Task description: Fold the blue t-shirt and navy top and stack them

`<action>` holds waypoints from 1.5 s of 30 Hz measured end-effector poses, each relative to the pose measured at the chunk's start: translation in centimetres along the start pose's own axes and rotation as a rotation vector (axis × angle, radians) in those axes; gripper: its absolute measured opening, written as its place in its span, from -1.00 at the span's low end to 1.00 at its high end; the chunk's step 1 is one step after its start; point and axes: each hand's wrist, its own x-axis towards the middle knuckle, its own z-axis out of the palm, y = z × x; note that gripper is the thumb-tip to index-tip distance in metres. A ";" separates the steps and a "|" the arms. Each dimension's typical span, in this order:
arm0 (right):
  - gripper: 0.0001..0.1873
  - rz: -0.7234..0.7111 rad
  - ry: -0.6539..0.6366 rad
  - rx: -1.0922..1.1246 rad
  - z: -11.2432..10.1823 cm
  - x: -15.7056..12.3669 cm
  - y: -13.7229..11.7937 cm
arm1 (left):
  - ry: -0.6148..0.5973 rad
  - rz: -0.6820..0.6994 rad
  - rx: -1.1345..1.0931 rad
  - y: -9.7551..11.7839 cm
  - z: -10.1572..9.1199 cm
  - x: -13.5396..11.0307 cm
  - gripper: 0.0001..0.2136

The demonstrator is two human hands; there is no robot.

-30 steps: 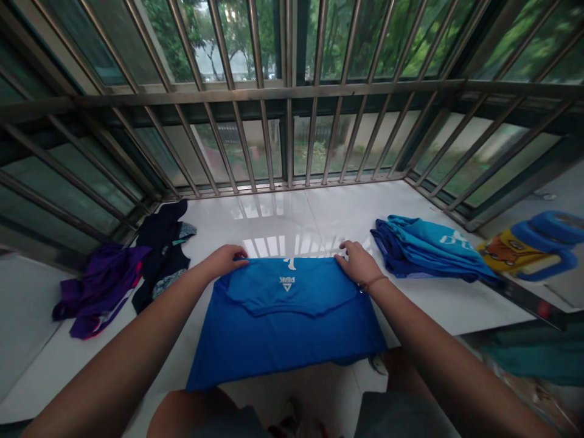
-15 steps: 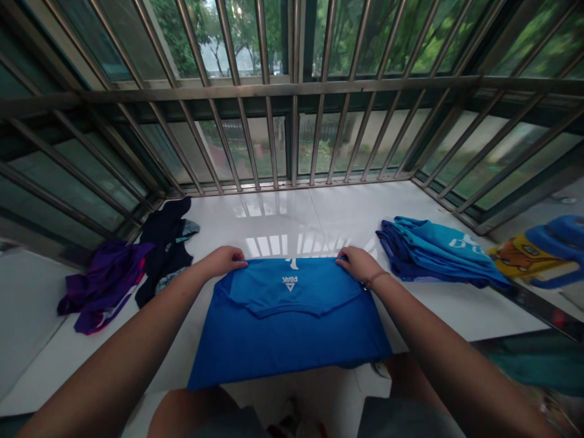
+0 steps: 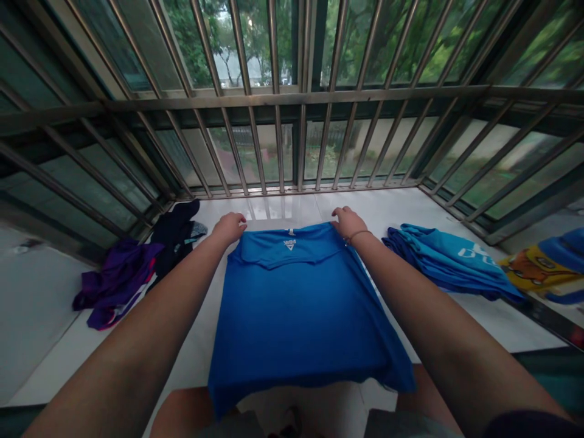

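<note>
A blue T-shirt [image 3: 292, 316] with a white PEAK logo lies on the white ledge, folded over along its far edge. Its near edge hangs past the front of the ledge, above my legs. At the far left corner, my left hand [image 3: 230, 227] pinches the cloth. My right hand [image 3: 351, 222], a thin band around its wrist, holds the far right corner between thumb and fingers. The neckline curve shows just below the logo.
Folded blue clothes [image 3: 451, 258] are stacked on the right, beside a yellow and blue object [image 3: 547, 264]. A purple garment [image 3: 121, 274] and a dark navy one [image 3: 176, 234] lie crumpled at left. Metal window bars [image 3: 301, 146] rise behind the white ledge [image 3: 296, 210].
Both hands have moved away from me toward the window, drawing the T-shirt farther onto the ledge. More of its body now shows spread out below the fold.
</note>
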 end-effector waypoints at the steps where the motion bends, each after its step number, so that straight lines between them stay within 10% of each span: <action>1: -0.59 0.007 0.007 -0.007 -0.1 -0.4 0.1 | 0.039 0.001 0.002 0.1 0.2 -0.4 -0.67; 11: -0.67 -0.033 -0.107 -0.052 3.2 -5.0 3.2 | 0.020 0.334 0.023 -0.8 4.9 -8.7 -0.71; 18: -0.65 -0.125 -0.142 -0.035 3.5 -5.5 4.3 | -0.003 0.472 -0.049 -4.1 5.2 -8.9 -0.76; 26: -0.73 -0.151 -0.163 -0.015 3.8 -5.4 4.0 | 0.020 0.345 -0.300 -3.3 4.2 -8.9 -0.78; 33: -0.66 -0.095 -0.119 0.048 4.0 -6.0 4.1 | 0.024 -0.051 -0.317 -3.9 5.0 -10.0 -0.60; 39: -0.58 0.084 -0.041 0.098 3.7 -6.6 5.4 | 0.092 0.105 -0.206 -4.2 5.4 -10.7 -0.73; 45: -0.65 0.176 -0.046 0.107 3.4 -6.4 5.9 | 0.087 -0.079 -0.168 -1.8 5.4 -9.7 -0.53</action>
